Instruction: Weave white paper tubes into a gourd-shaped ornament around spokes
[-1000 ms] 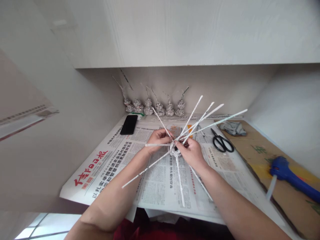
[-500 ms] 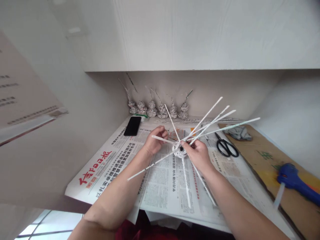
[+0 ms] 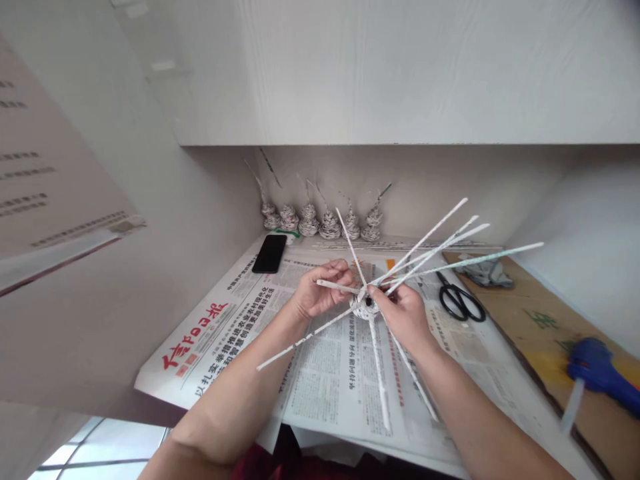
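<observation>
A small round piece woven from rolled newspaper strips (image 3: 364, 307) has several long paper sticks fanning out from it. My right hand (image 3: 407, 317) grips its right side, thumb on top near the centre, with several sticks running past the fingers. On the left, my left hand (image 3: 325, 290) is closed, its fingertips pinched together close to the weave. One short paper stick (image 3: 333, 285) crosses in front of that hand; whatever the pinch holds is hidden. A dark hole shows in the middle of the woven piece.
Newspaper (image 3: 320, 373) covers the table. Along the back wall stand several woven gourd shapes (image 3: 330, 225) beside loose paper sticks (image 3: 400, 246). A phone (image 3: 270, 253) lies left; black scissors (image 3: 461, 300), cardboard (image 3: 530, 307) and a blue glue gun (image 3: 595, 363) are right. A cabinet (image 3: 390, 73) overhangs the back.
My left hand has moved right, closer to the woven piece, its fingers still curled. My right hand keeps its hold. The whole view has shifted slightly.
</observation>
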{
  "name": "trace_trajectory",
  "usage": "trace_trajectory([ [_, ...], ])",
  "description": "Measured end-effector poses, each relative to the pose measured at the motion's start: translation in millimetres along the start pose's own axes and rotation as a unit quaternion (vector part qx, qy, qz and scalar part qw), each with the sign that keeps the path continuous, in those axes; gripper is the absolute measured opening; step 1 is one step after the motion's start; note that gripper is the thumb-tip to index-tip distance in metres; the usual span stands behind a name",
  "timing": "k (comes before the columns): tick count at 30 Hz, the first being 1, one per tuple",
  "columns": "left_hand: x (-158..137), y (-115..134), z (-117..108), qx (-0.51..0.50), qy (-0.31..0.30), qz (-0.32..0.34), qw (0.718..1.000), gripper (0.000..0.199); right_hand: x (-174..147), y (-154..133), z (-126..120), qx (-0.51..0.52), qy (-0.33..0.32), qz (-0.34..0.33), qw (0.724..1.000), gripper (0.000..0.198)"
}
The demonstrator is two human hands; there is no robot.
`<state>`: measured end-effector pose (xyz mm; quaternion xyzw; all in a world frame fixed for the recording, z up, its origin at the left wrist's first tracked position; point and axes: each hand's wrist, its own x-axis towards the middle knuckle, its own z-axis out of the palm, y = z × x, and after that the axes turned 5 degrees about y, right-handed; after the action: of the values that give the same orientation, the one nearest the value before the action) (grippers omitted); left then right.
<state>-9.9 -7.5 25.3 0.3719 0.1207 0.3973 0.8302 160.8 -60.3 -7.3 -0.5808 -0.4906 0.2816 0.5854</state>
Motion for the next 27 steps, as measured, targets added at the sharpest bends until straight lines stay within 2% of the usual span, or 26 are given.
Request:
trace_trajectory([
  [5, 0.2, -1.1, -0.6, 0.020, -0.001, -0.007, 1.000, 0.027, 0.5, -1.8, 1.2, 0.009, -0.002, 0.000, 1.000, 0.031],
  [13, 8.8, -6.4, -9.8, 0.041, 0.047, 0.046, 0.997, 0.021, 0.5, -1.7, 0.9, 0.013, -0.003, -0.001, 1.000, 0.031],
  [16, 10.5, -7.1, -12.4, 0.053, 0.068, 0.058, 0.995, 0.024, 1.0, -1.4, 0.5, 0.008, -0.004, -0.010, 1.000, 0.030],
  [21, 11.4, -9.3, -15.5, 0.053, 0.064, 0.081, 0.993, 0.025, 0.0, -2.5, -0.2, -0.003, -0.001, -0.006, 1.000, 0.031],
  [27, 11.3, -11.6, -11.3, 0.120, 0.102, 0.079, 0.984, 0.031, 0.0, -4.7, -0.3, -0.004, 0.002, -0.010, 1.000, 0.029],
])
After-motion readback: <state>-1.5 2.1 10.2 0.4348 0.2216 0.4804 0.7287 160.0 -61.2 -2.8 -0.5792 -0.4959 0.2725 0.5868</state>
